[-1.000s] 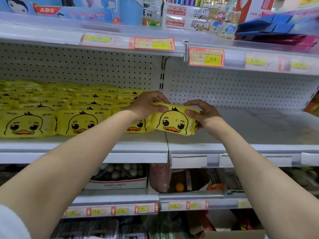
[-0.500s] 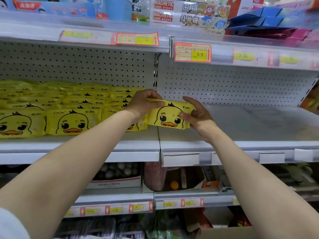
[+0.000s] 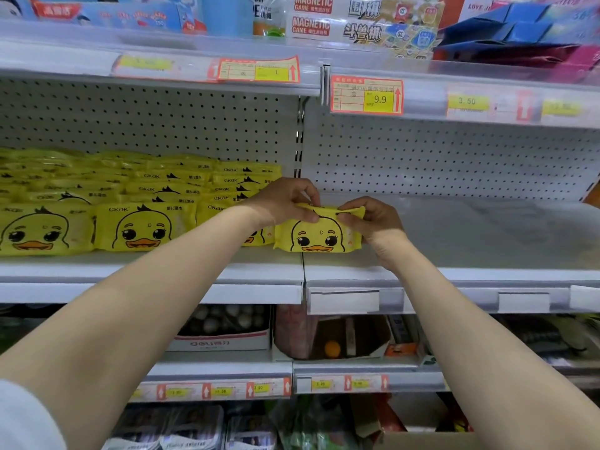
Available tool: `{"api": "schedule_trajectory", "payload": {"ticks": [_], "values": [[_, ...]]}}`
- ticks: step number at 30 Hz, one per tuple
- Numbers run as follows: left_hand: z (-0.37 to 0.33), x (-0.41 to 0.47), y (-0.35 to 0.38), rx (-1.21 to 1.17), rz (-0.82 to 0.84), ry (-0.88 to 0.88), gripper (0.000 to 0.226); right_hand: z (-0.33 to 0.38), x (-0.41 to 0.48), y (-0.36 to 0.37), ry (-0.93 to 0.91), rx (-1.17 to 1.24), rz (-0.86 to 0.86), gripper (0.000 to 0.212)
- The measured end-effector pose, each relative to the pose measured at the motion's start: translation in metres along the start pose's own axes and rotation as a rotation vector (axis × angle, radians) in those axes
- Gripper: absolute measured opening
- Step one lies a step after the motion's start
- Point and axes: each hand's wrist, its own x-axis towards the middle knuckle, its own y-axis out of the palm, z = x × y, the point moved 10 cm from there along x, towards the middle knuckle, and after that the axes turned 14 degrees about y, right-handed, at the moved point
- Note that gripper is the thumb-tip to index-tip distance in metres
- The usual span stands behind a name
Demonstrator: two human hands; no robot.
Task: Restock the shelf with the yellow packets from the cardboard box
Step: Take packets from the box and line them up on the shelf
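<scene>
On a white store shelf [image 3: 470, 241] — left hand [image 3: 282, 203] and right hand [image 3: 373, 219] pinch yellow packet [image 3: 318, 237].

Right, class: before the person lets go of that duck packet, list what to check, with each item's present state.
1. The yellow duck-face plastic packet stands on the white metal shelf: ok.
2. Duck face forward, upright: ok.
3. The left hand and the right hand pinch its top edge: ok.
4. It lines up with the front row of yellow packets: ok.
5. Touches its neighbour: cannot tell, left forearm hides the gap.
</scene>
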Motion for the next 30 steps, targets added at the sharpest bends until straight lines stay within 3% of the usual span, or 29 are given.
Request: {"api": "schedule_trajectory", "payload": {"ticks": [11,15,19,24,30], "values": [[0.000,0.004,-0.004,0.055,-0.044,-0.020,0.022,-0.010,0.006,-0.001,0.093,0.087,0.030,0.012],[0.003,0.007,-0.004,0.094,0.015,-0.063,0.038,-0.008,0.010,-0.008,0.100,0.074,0.001,0.019],[-0.002,0.010,0.004,0.303,0.200,-0.093,0.066,-0.004,0.012,-0.014,0.083,0.071,0.001,0.016],[-0.016,0.020,0.004,0.459,0.221,-0.060,0.064,0.005,0.014,-0.016,0.040,0.086,0.036,0.015],[-0.011,0.033,0.000,0.447,0.193,-0.029,0.058,0.003,0.027,-0.015,0.075,-0.043,0.103,0.042]]}}
